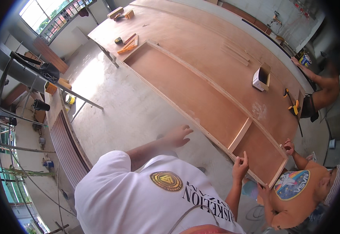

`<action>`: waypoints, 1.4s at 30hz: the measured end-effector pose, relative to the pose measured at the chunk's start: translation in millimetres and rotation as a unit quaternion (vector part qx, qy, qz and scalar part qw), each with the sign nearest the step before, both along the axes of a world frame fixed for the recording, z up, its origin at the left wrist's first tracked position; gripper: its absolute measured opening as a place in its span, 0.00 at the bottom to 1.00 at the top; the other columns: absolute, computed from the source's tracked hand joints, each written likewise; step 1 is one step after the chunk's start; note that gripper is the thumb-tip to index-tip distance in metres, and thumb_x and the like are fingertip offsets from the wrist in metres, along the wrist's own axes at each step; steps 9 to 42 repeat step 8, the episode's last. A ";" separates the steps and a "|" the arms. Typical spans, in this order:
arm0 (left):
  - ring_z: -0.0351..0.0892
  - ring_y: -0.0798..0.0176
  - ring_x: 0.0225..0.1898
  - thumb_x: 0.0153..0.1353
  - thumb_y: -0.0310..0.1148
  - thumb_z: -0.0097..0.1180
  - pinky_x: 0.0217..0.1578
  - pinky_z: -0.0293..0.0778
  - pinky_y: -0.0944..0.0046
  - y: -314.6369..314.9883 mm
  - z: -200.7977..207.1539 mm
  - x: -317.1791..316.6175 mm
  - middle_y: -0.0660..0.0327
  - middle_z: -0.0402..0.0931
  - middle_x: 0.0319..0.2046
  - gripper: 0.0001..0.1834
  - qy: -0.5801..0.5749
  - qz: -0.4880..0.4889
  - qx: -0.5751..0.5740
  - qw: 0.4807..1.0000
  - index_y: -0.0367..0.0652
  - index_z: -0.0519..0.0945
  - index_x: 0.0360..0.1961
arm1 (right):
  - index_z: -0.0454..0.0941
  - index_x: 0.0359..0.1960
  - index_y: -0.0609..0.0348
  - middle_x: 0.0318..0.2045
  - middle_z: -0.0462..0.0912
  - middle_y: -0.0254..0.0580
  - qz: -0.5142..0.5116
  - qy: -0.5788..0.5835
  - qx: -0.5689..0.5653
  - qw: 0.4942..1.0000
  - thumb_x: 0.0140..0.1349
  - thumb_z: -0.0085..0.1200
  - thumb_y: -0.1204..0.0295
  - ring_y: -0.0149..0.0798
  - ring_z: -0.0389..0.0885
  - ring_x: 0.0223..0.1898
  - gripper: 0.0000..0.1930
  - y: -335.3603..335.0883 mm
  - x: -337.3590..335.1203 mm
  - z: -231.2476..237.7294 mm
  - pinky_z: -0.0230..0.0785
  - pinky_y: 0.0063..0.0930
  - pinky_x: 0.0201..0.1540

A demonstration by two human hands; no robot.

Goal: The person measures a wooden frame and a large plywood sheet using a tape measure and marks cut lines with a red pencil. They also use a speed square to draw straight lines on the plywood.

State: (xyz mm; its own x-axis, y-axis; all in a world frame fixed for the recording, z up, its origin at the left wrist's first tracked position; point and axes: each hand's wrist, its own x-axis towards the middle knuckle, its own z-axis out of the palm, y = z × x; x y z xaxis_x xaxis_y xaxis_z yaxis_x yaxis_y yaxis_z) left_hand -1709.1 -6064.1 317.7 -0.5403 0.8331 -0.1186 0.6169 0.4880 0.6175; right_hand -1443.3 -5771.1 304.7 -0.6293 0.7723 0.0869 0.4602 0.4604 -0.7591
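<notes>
A long shallow wooden frame (201,85) with a plywood-coloured panel inside lies along the near edge of the worktable. One short crosspiece (240,135) divides it close to its right end. My left hand (179,136) is held out over the floor, short of the frame, its fingers spread and nothing in them. By the frame's near rail, close to the crosspiece, is my right hand (240,167). Its index finger points up, the other fingers are partly bent, and no object shows in it. A co-worker's two hands (289,147) are at the frame's right end.
On the plywood-topped table (177,35) are a small open carton (261,78), thin wood strips (234,54), a yellow-black clamp (293,106), a tape measure (118,40) and an orange triangular square (128,46). Another person's arm (314,78) rests at the far right. Ribbed panels (66,144) stand left.
</notes>
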 end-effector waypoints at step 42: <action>0.73 0.45 0.62 0.62 0.36 0.63 0.63 0.71 0.50 -153.6 2.8 -176.3 0.50 0.75 0.59 0.28 -0.082 -0.013 -0.034 0.996 0.48 0.77 0.64 | 0.81 0.57 0.69 0.29 0.84 0.46 0.014 -0.030 -0.089 0.995 0.64 0.57 0.74 0.37 0.81 0.29 0.20 -172.7 -178.5 11.3 0.75 0.32 0.35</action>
